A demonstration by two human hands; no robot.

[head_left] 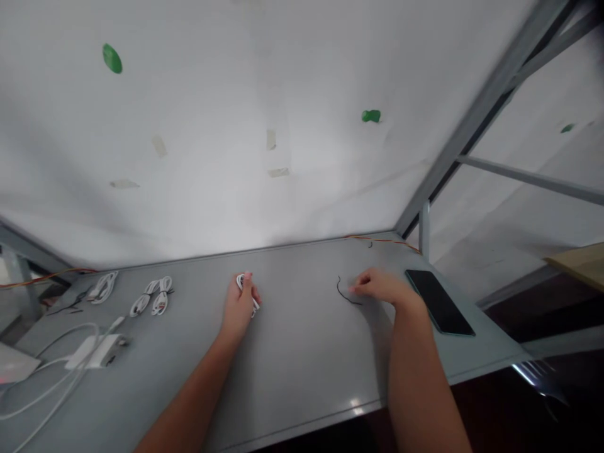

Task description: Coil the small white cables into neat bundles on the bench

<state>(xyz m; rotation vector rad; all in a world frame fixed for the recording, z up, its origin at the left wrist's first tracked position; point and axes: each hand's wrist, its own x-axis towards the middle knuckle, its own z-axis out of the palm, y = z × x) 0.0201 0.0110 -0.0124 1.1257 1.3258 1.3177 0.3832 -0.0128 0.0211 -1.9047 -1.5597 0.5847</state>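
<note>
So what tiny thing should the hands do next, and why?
Perhaps the right hand should lift the thin black tie toward the white cable in the left hand. The right fingers are right by the tie, though I can't tell if they grip it, and a coiled cable farther left seems tied that way.

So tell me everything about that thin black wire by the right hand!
The thin black wire resembles a twist tie, perhaps plastic-coated. It's bent in a curve, crooked at its far end, and seems to lie on the smooth grey tabletop. The bare right hand is close beside it; I can't tell whether they touch.
</note>
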